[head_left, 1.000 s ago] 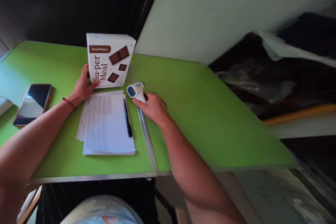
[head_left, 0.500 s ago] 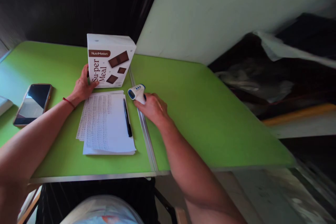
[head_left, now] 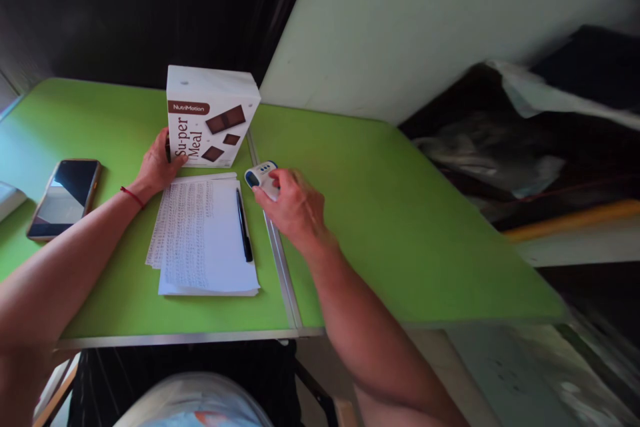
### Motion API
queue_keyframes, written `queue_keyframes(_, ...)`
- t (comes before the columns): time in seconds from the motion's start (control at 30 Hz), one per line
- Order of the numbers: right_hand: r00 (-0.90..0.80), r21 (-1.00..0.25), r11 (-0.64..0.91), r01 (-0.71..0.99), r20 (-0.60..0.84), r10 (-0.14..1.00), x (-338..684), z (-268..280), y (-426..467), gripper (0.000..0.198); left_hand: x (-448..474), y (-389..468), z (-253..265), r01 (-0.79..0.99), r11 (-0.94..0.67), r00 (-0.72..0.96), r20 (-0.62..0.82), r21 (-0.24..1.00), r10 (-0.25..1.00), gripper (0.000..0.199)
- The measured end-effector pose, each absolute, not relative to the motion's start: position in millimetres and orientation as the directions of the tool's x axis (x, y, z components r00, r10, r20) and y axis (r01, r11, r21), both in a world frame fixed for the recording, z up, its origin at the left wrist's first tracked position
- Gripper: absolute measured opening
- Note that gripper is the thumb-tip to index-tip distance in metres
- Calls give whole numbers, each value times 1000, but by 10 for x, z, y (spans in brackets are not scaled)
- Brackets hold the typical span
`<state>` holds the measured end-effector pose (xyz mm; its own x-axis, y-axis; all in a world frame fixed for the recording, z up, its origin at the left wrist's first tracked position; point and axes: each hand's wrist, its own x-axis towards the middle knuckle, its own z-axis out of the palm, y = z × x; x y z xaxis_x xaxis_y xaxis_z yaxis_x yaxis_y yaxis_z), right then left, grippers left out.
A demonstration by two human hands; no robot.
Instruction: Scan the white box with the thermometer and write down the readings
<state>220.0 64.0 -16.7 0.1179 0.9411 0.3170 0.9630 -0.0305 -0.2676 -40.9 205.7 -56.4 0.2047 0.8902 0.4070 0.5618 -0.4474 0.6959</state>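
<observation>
Green table [head_left: 380, 213], white infrared thermometer [head_left: 260, 175] gripped in right hand [head_left: 293, 203] near the table seam, left hand [head_left: 160, 163] clasping upright white Super Meal box [head_left: 210, 117], pen [head_left: 243, 223] on written sheets [head_left: 200, 233], phone [head_left: 63, 199] far left.

Bright green folding table [head_left: 400, 227] with a metal seam down its middle and metal edging, pale wall panel [head_left: 425, 20] slanting behind it, dark curtain-like backdrop [head_left: 125, 7] at the far left, dim clutter of dark fabric [head_left: 500, 140] at the right, soft daylight
</observation>
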Motion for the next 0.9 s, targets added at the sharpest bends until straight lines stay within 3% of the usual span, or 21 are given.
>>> queue_keyframes(0.1, 25, -341, 40, 939, 183, 983, 2073, -159, 577, 20, -421, 2058, -577, 557, -444, 199, 406, 702, 892, 62)
queue_keyframes(0.2, -19, -328, 48, 943, 91, 996, 1982, -171, 538, 19, -433, 2062, -605, 561, -414, 171, 390, 717, 905, 69)
queue_keyframes(0.5, -32, -299, 40, 953, 32, 999, 1994, -219, 563, 23, -408, 1947, -598, 695, -246, 80, 268, 675, 960, 116)
queue_keyframes(0.67, -60, -343, 94, 935, 108, 992, 2029, -274, 568, 30, -437, 1952, -622, 744, -192, 72, 209, 640, 975, 141)
queue_keyframes(0.9, -71, -544, 245, 802, 321, 944, 2087, -311, 584, 37, -497, 2021, -718, 677, -268, 109, 267, 685, 958, 152)
